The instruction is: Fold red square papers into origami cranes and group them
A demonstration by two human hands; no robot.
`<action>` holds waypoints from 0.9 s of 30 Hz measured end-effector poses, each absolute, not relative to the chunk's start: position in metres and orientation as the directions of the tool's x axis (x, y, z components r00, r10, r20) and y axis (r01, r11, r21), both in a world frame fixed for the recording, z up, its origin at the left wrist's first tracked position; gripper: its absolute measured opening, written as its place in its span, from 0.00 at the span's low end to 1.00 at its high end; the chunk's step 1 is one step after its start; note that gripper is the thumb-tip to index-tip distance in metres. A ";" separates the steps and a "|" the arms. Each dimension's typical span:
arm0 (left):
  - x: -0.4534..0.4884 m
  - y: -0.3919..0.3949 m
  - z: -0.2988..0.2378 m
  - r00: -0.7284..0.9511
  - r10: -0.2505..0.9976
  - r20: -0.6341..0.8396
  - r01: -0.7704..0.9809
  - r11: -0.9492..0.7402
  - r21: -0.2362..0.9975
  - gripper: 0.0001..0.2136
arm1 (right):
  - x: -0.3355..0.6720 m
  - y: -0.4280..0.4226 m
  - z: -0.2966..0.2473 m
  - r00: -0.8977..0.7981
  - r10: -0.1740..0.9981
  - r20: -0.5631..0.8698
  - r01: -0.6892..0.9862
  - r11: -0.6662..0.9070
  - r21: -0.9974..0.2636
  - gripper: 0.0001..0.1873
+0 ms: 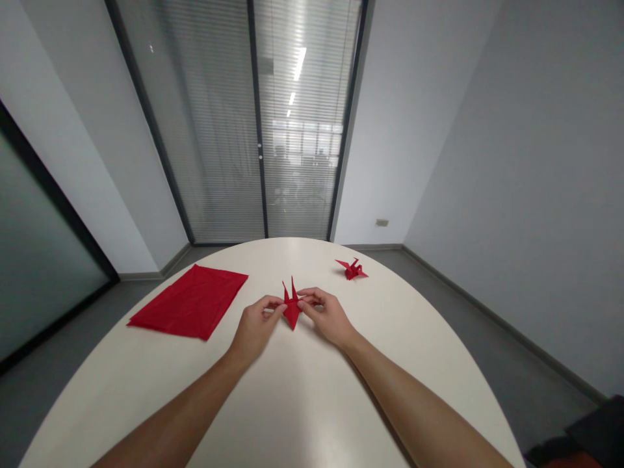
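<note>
Even bright light; ceiling-lamp glare on blinds; wide-angle edge distortion.

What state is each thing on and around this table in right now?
half-folded red paper: pinched from both sides, two points sticking up.
left hand: fingertips closed on the paper's left side.
right hand: fingertips closed on its right side.
folded crane: fully folded, untouched, alone on the table.
red sheets: unfolded, lying flat at the left.
glass door: shut, blinds lowered.
</note>
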State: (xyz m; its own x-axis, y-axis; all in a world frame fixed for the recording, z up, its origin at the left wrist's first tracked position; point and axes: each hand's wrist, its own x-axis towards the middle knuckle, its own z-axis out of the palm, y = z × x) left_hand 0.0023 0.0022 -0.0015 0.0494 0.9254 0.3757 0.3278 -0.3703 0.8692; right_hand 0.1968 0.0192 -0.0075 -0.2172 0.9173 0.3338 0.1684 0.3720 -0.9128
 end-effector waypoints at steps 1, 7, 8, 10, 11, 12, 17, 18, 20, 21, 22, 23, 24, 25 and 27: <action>0.002 0.003 -0.002 0.049 0.926 0.374 0.329 -0.369 0.869 0.11 | 0.197 0.019 -0.007 -0.220 0.919 0.327 0.164 0.365 -0.917 0.14; 0.003 0.005 -0.006 0.026 0.940 0.340 0.288 -0.333 0.898 0.13 | 0.196 0.017 -0.004 -0.214 0.921 0.324 0.158 0.360 -0.919 0.11; 0.003 0.006 -0.006 0.028 0.942 0.333 0.288 -0.327 0.900 0.13 | 0.196 0.016 -0.003 -0.212 0.921 0.326 0.158 0.361 -0.919 0.11; 0.003 0.006 -0.007 0.033 0.946 0.323 0.298 -0.318 0.900 0.14 | 0.196 0.016 -0.003 -0.208 0.923 0.323 0.154 0.357 -0.921 0.11; 0.003 0.006 -0.007 0.034 0.947 0.320 0.304 -0.314 0.899 0.14 | 0.195 0.016 -0.004 -0.208 0.925 0.318 0.151 0.351 -0.924 0.11; 0.002 0.005 -0.006 0.036 0.947 0.318 0.308 -0.313 0.898 0.14 | 0.195 0.017 -0.004 -0.210 0.927 0.310 0.147 0.344 -0.928 0.11; 0.002 0.003 -0.005 0.052 0.939 0.340 0.323 -0.338 0.884 0.13 | 0.195 0.018 -0.007 -0.208 0.937 0.281 0.128 0.311 -0.942 0.12; 0.002 0.002 -0.005 0.054 0.937 0.345 0.327 -0.343 0.880 0.13 | 0.195 0.018 -0.007 -0.207 0.938 0.279 0.127 0.308 -0.943 0.12; 0.003 0.002 -0.005 0.055 0.936 0.347 0.335 -0.344 0.877 0.12 | 0.195 0.018 -0.008 -0.208 0.939 0.275 0.126 0.304 -0.944 0.12; 0.003 0.003 -0.005 0.057 0.937 0.345 0.336 -0.344 0.877 0.12 | 0.195 0.017 -0.008 -0.211 0.938 0.276 0.126 0.306 -0.944 0.11; 0.003 0.003 -0.005 0.062 0.937 0.343 0.334 -0.344 0.878 0.12 | 0.195 0.017 -0.008 -0.215 0.935 0.280 0.126 0.311 -0.942 0.11; 0.003 0.003 -0.006 0.067 0.937 0.342 0.327 -0.345 0.880 0.12 | 0.195 0.017 -0.008 -0.222 0.931 0.288 0.127 0.320 -0.939 0.11; 0.003 0.004 -0.006 0.074 0.938 0.340 0.317 -0.345 0.883 0.12 | 0.195 0.017 -0.008 -0.229 0.926 0.299 0.125 0.332 -0.935 0.11; 0.003 0.004 -0.007 0.083 0.939 0.335 0.308 -0.344 0.887 0.12 | 0.195 0.017 -0.008 -0.234 0.921 0.311 0.121 0.345 -0.931 0.11; 0.003 0.003 -0.007 0.108 0.941 0.320 0.298 -0.337 0.893 0.12 | 0.195 0.017 -0.007 -0.242 0.911 0.333 0.106 0.366 -0.925 0.12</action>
State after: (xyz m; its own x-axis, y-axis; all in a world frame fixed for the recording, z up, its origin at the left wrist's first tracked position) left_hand 0.0033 0.0034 -0.0066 0.1079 0.9414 0.3195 0.2980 -0.3372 0.8930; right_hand 0.1950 0.0173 -0.0069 -0.2419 0.9113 0.3331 0.1058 0.3660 -0.9246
